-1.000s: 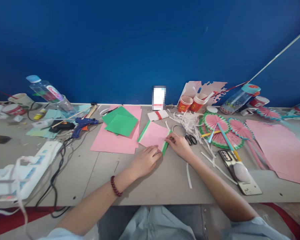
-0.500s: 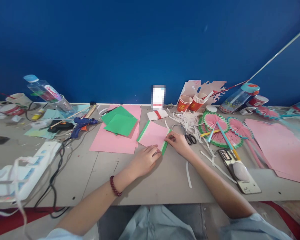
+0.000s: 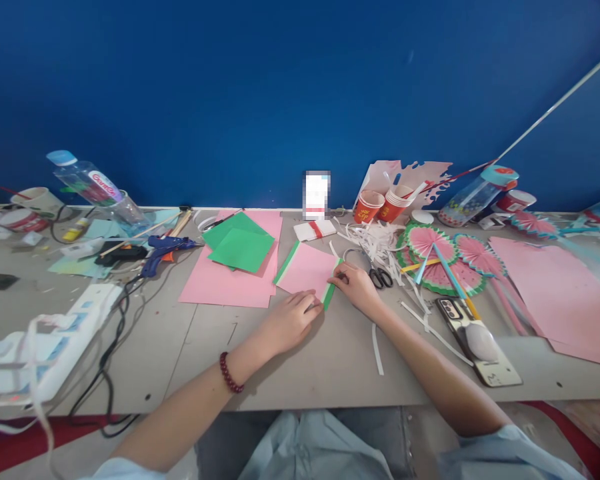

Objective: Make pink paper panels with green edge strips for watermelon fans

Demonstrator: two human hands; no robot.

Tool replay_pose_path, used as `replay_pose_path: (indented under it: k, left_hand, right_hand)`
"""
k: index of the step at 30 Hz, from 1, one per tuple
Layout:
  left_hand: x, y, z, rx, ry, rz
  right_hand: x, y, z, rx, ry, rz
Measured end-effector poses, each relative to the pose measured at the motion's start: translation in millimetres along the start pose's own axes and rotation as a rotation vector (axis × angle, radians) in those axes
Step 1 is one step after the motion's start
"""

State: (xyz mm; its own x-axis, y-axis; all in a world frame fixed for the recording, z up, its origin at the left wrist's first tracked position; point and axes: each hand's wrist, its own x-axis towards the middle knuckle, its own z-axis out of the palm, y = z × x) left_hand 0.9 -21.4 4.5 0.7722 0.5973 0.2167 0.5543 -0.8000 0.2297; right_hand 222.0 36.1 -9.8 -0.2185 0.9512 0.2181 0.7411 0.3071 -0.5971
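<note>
A small pink paper sheet [image 3: 307,269] with green strips along two edges lies on the table in front of me. My left hand [image 3: 289,323] rests on its near corner with fingers curled and pressing down. My right hand [image 3: 359,287] pinches the green strip [image 3: 330,291] on the sheet's right edge. Black scissors [image 3: 381,277] lie just right of my right hand. A red bead bracelet sits on my left wrist.
Large pink sheets with green squares [image 3: 240,248] lie left. A blue glue gun [image 3: 164,252], a power strip [image 3: 55,333] and cables sit at far left. Paper fans [image 3: 440,257], a phone [image 3: 475,340], red cups [image 3: 380,205] and white paper strips crowd the right.
</note>
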Motion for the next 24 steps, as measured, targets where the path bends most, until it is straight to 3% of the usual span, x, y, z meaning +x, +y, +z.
replay_pose_path:
  k: [17, 24]
  left_hand:
    - [0.2, -0.4, 1.7, -0.012, 0.013, -0.009]
    - [6.2, 4.6, -0.4, 0.019, -0.015, -0.074]
  right_hand:
    - [-2.1, 0.2, 6.4, -0.166, 0.019, 0.022]
    - [-0.6, 2.2, 5.7, -0.157, 0.008, 0.043]
